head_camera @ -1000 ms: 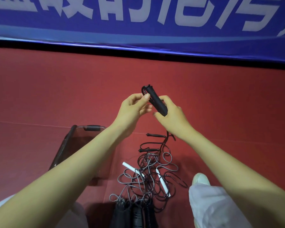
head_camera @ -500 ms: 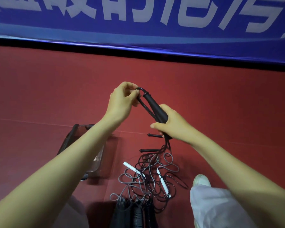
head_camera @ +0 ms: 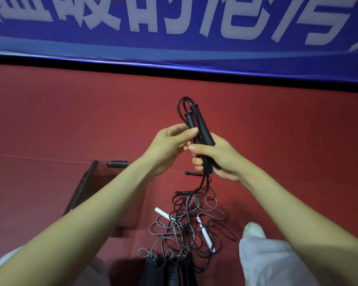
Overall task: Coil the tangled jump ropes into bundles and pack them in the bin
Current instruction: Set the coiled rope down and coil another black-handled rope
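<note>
**Status from the head view**

1. Right grip [head_camera: 221,159]: the fingers are curled fully round the two black handles [head_camera: 202,131]. The handles lie side by side and point up and away.
2. Left grip [head_camera: 170,145]: the thumb and fingers are closed in a pinch on the near side of the same handles, just above the right thumb. Both grips are raised above the floor [head_camera: 50,120].
3. The cord [head_camera: 179,109] loops out of the handle tops and runs back down. Below the right grip it hangs into the tangle [head_camera: 194,223] on the floor. I see none of its length wound yet.
4. The tangle holds black and grey cords and two white handles [head_camera: 163,213]. Two more thin black handles lie just under the hands, and dark ribbed handles sit at the bottom edge of the view.
5. The bin [head_camera: 84,182] stands on the floor just left of the tangle. The left forearm covers most of it, so I cannot confirm whether any bundle is inside.

**Progress, as I judge it: early stage**

- Done: the handles of one rope are paired and secured.
- Left for this rope: draw its cord free of the tangle, coil it into a bundle and place it in the bin.
- Left after that: repeat the steps for the several ropes on the floor.
</note>
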A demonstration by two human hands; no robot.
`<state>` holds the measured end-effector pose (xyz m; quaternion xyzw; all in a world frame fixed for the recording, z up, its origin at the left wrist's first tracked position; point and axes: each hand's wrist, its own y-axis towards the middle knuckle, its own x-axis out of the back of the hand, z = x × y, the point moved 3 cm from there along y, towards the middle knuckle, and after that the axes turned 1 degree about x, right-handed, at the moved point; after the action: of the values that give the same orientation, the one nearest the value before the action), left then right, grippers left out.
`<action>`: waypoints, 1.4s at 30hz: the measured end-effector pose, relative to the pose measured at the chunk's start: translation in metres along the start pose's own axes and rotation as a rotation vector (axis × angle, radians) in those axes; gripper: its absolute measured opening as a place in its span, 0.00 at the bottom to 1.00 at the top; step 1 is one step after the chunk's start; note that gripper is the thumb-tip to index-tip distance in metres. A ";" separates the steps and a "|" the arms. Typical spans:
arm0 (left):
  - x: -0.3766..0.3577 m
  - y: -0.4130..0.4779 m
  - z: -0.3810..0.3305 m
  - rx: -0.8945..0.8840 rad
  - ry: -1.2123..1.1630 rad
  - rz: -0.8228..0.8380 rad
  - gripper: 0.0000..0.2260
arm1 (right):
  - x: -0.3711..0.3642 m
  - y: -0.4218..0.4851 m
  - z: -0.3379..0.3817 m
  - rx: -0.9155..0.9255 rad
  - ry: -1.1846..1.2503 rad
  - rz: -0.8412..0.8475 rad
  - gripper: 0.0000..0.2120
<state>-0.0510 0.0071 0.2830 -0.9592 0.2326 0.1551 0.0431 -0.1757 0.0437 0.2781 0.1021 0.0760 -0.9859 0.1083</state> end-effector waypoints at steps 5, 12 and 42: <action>-0.001 -0.006 -0.004 0.071 0.073 0.151 0.12 | -0.010 -0.010 -0.001 -0.116 0.120 0.232 0.06; 0.000 -0.008 -0.005 0.056 0.094 0.125 0.13 | -0.012 -0.007 -0.004 -0.092 0.111 0.203 0.04; 0.011 -0.005 -0.017 0.047 0.098 0.005 0.04 | -0.022 0.001 -0.010 0.003 0.024 0.006 0.07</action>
<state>-0.0347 0.0040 0.2956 -0.9638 0.2402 0.1023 0.0539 -0.1523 0.0484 0.2734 0.1141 0.0756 -0.9844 0.1103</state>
